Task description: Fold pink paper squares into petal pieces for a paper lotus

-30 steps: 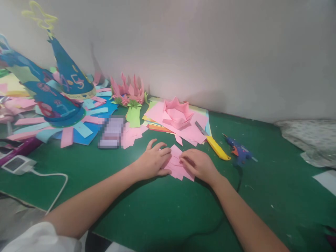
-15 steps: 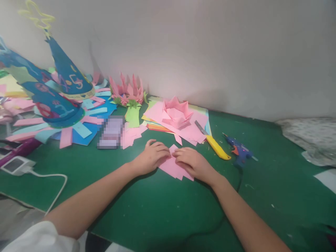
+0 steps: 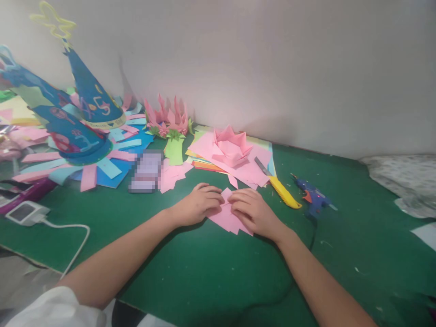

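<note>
Several small pieces of pink paper (image 3: 229,219) lie between my hands on the green table. My left hand (image 3: 198,205) is closed, its curled fingers gripping the paper's left side. From the right, my right hand (image 3: 256,212) pinches the same paper, fingers bent and close together. The fingertips of both hands almost meet near the paper's top corner, and my thumbs are largely hidden. Just beyond sits a folded pink paper flower (image 3: 232,147) on a stack of coloured paper (image 3: 200,150).
To the right lie a yellow utility knife (image 3: 285,193), blade out, and a blue glue gun (image 3: 315,197) with a trailing cord. A blurred-out phone (image 3: 146,171), pink paper crown (image 3: 166,116) and blue cone hats (image 3: 90,91) stand left. A white cable (image 3: 80,238) crosses the left side.
The view has shifted slightly, so everything appears a little further right. My hands keep nearly the same pose on the pink paper, with only slight finger movement.
</note>
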Available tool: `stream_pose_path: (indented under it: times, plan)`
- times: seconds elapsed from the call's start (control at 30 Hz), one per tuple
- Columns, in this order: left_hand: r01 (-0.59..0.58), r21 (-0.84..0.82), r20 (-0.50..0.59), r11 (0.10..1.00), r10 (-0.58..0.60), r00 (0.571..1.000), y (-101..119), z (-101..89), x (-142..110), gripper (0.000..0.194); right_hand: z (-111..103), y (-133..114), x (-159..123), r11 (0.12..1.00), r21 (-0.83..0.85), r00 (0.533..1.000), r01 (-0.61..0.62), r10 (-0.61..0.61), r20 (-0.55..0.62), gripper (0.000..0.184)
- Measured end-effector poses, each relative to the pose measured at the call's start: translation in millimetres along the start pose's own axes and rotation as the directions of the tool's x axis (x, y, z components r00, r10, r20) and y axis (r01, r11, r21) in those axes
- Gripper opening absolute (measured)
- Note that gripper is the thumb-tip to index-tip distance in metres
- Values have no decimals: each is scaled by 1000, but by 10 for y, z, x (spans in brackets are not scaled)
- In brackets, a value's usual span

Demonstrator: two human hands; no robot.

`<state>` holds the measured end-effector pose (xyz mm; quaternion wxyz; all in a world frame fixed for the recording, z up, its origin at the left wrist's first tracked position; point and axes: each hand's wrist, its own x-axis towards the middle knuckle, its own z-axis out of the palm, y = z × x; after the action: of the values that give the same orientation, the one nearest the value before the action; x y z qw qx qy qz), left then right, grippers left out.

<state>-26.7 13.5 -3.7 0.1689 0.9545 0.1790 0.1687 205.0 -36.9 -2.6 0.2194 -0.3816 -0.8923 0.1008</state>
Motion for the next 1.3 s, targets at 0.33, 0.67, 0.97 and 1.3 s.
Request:
stream_pose_path:
  times: [0.33,0.67,0.97,1.3]
  plan:
    - [60,24,54,998,-61,997,23,50,-17,28,-24,-38,-6,998,20,998,-54,54,-17,9]
    - [49,83,66,995,-54,996,58,65,-6,36,4,-35,-20,995,83,999,-50,51,-11,6]
    - [26,97,63,995,-32,997,66,52,-13,39,-10,-47,-16,994,88,997,-64,67,-30,6]
    - [191,29,30,981,-192,981,133,112,10,30,-7,-49,-13,994,88,997,-65,67,-26,6]
